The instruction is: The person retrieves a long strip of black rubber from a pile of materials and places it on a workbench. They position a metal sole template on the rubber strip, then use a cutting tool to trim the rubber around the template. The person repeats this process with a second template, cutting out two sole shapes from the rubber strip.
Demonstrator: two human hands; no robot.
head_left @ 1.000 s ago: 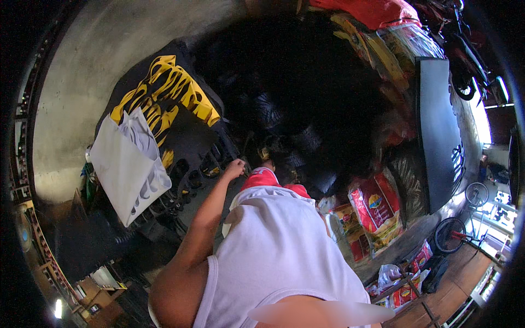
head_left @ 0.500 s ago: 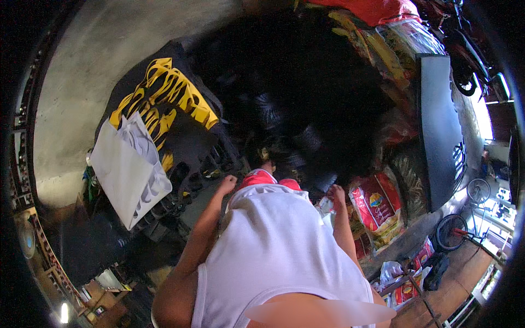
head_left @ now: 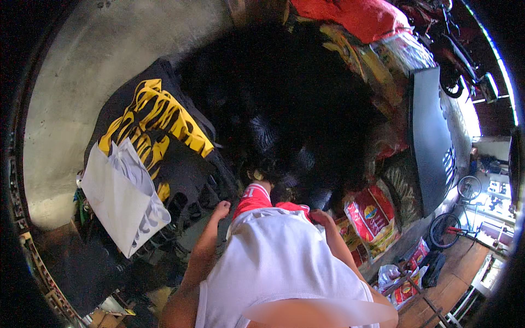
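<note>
Though near — sack [head_left: 367, 214] outside right grip [head_left: 321, 217]

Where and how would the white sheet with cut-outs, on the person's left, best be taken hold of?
Probably by the solid panel of the white sheet, near its lowest corner, coming from the person's side with the left hand: that corner points toward the person, while the lower right edge is weakened by cut-outs.

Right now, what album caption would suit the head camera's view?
Left hand and right hand beside red shorts, with yellow cut-out material and a white sheet off to the left.
</note>
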